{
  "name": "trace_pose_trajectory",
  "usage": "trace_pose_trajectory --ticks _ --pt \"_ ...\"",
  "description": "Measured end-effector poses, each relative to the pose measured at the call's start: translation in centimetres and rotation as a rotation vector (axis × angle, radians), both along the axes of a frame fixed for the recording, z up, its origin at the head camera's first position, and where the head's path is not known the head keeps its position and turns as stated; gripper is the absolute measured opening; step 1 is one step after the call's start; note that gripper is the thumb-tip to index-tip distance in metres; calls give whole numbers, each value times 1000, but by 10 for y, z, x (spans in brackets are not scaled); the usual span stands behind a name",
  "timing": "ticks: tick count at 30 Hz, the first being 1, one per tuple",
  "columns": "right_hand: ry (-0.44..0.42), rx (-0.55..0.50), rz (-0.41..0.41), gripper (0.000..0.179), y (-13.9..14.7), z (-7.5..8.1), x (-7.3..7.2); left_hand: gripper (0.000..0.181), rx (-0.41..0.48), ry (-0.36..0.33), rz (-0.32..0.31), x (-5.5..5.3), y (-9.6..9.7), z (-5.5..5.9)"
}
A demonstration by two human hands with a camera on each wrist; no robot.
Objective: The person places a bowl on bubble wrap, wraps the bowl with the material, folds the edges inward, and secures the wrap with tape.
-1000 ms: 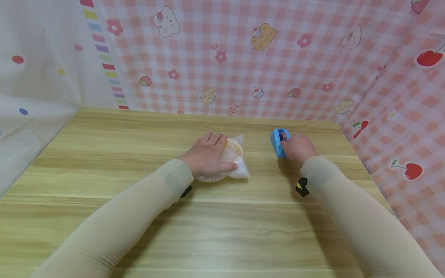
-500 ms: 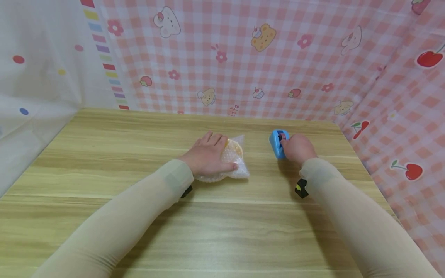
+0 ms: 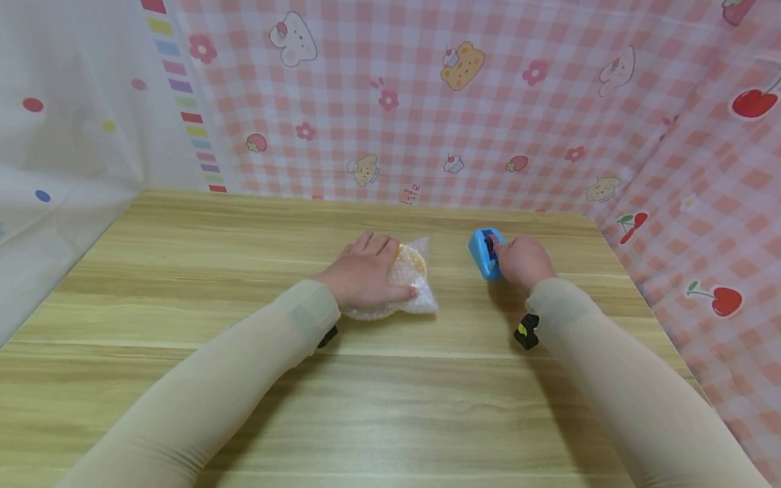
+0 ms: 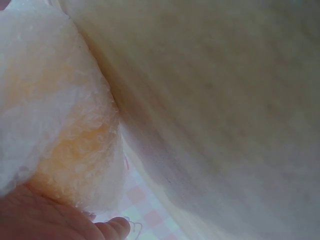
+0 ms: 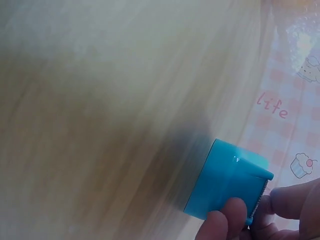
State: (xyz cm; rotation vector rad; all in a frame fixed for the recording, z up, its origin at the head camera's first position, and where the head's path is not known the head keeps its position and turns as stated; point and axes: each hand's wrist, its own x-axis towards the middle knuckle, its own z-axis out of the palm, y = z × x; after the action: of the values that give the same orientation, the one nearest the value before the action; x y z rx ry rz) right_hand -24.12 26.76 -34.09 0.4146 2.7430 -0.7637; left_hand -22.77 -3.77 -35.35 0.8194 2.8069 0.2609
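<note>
Under the spread left hand (image 3: 366, 274), the bubble-wrapped bundle (image 3: 410, 274) should squash softly; the right hand (image 3: 526, 262) seemingly grips the tape dispenser (image 5: 222, 180), safest held behind its cutter (image 5: 259, 198).

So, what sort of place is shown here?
Probably a small indoor work corner: a wood-grain table, printed sheets hanging around it, and bubble wrap and a tape dispenser within the hands' reach.

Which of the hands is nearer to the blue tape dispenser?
The right. The right hand is at the blue tape dispenser, its curled fingers touching it. The left hand is apart from it, off to the left, resting on the bubble-wrapped bundle.
</note>
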Motion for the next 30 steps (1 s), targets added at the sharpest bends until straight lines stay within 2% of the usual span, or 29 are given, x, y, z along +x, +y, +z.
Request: trace_pose_trajectory --ticks 8,22,30 --pt "-26 -38 -58 58 -3 1 1 111 6 -1 2 1 0 0" --pt "-48 -67 -108 66 -3 3 -1 111 7 -3 4 0 0 -1" --pt "-88 -159 -170 61 -2 3 1 111 12 -17 10 0 0 -1"
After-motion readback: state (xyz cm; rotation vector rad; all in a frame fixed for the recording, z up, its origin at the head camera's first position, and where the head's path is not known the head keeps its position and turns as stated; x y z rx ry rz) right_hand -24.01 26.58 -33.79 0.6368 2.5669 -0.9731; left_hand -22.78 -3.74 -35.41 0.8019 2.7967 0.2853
